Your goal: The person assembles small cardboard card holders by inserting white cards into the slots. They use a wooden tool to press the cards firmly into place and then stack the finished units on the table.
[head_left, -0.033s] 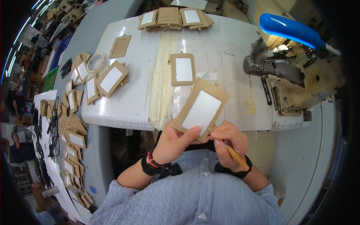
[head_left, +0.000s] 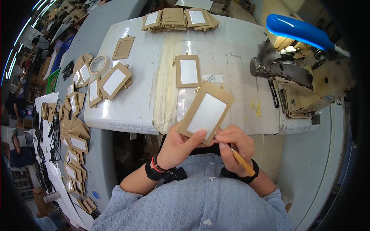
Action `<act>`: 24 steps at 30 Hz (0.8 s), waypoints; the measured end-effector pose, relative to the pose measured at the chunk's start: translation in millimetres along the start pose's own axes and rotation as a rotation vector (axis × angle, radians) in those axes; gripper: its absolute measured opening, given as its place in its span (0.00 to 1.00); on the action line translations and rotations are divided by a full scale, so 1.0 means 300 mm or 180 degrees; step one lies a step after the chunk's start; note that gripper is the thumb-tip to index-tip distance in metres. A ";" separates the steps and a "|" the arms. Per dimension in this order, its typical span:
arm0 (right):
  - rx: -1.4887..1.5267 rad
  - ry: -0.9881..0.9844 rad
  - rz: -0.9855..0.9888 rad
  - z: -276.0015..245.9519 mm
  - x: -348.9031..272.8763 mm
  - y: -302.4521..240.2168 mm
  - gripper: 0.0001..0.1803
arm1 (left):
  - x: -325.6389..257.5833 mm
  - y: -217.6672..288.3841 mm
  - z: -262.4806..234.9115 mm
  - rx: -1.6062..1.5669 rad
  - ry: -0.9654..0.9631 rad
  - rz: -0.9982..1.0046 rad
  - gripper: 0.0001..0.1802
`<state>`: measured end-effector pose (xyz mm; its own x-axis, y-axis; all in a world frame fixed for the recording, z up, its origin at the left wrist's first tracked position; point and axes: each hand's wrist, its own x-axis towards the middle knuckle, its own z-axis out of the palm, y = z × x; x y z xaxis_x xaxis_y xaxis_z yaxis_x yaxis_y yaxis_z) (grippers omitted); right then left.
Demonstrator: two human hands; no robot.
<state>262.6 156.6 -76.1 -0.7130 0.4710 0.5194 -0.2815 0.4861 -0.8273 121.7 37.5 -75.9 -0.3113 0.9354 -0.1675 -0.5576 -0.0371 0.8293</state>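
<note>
A tan card holder [head_left: 187, 123] with a white window is tilted over the table's front edge. My left hand [head_left: 177, 148] grips its lower left corner, the thumb lying flat on the window. My right hand [head_left: 236, 142] is closed around an awl with a wooden handle [head_left: 243, 161]. Its thin metal tip [head_left: 215, 133] touches or nearly touches the holder's lower right edge; exact contact is too small to tell. Just beyond lies another tan card holder [head_left: 178, 73] with a small metal zip pull at its side.
Stacked card holders [head_left: 173, 17] sit at the table's far edge. On the left are more card holders [head_left: 114, 81], a tape roll [head_left: 99, 65] and a long heap of holders [head_left: 79, 143]. A sewing machine [head_left: 304, 82] and a blue lamp [head_left: 300, 30] stand at right.
The card holder in my left hand has shifted very slightly left and down. My right hand and the awl stay almost where they were.
</note>
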 end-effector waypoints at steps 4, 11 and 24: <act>0.0019 -0.0026 0.0320 -0.003 -0.002 0.000 0.07 | -0.015 -0.012 0.013 0.0784 0.0021 0.0413 0.17; 0.3016 0.0291 0.2791 -0.045 0.012 0.040 0.08 | -0.021 -0.019 0.002 0.1131 0.0099 0.0342 0.15; 0.1251 0.0426 0.0583 0.000 -0.017 0.007 0.07 | 0.006 -0.027 0.026 -0.0617 0.0137 -0.0150 0.22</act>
<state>265.6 155.3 -80.3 -0.6918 0.6268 0.3585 -0.3994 0.0815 -0.9132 131.6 42.2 -78.8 -0.3118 0.9220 -0.2297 -0.7087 -0.0647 0.7025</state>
